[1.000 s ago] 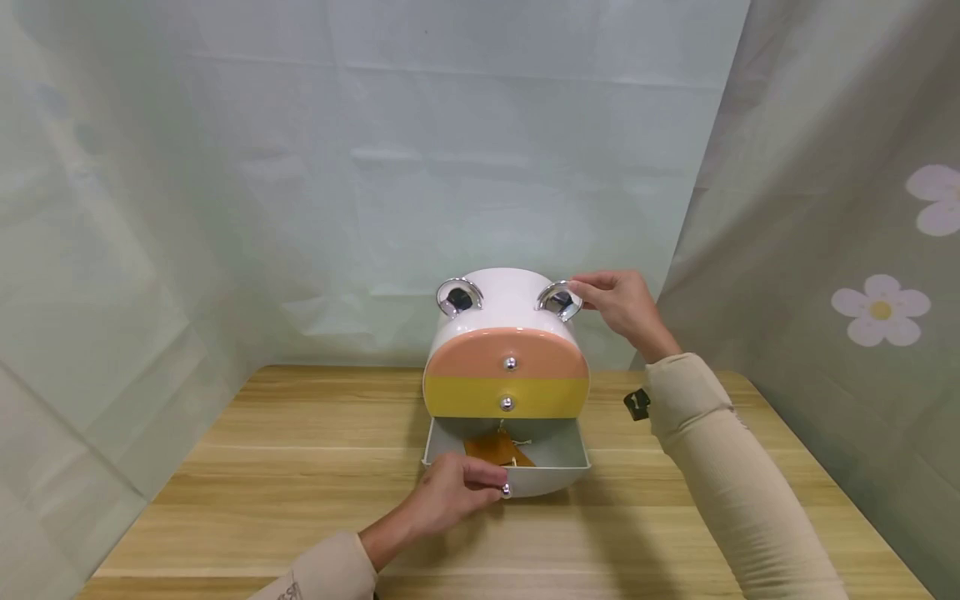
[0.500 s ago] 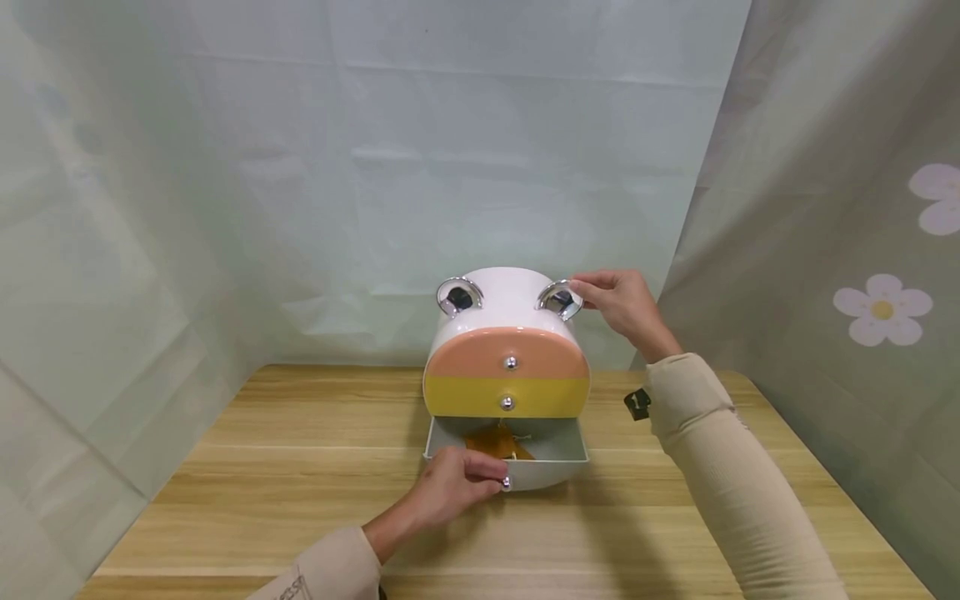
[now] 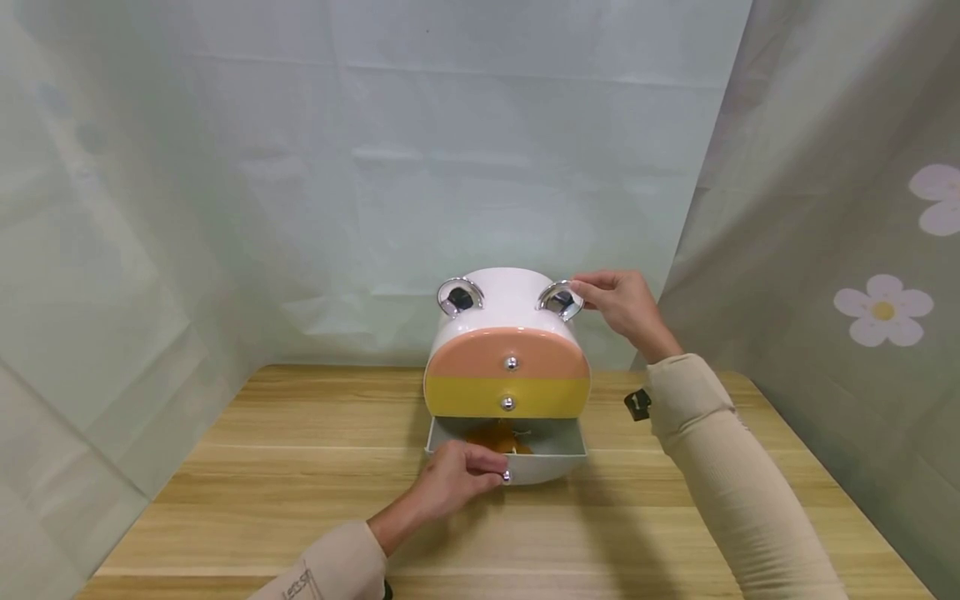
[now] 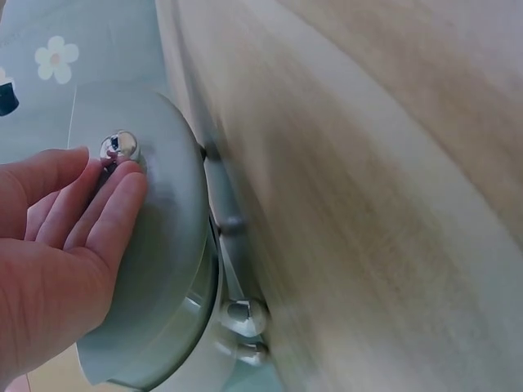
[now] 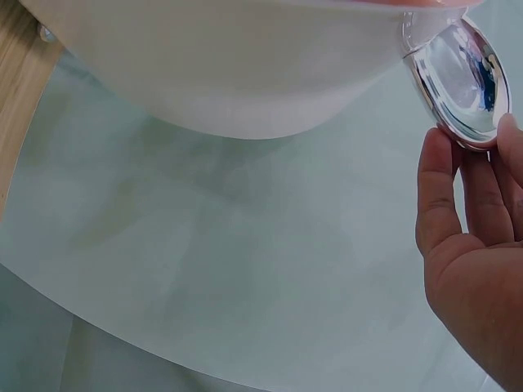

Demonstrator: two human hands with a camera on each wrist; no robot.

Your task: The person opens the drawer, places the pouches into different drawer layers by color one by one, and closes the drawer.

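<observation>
Pale green cloth, flower-printed on the right, hangs behind and beside a light wooden desk. At its middle stands a round white storage box with peach and yellow drawers, chrome ears and a grey bottom drawer drawn partly out, something amber lying inside. Left hand has its fingers at that drawer's small chrome knob; right hand steadies the right chrome ear with its fingertips. Judging by this, the drawer is being worked; next comes a straight, level slide with the box braced.
</observation>
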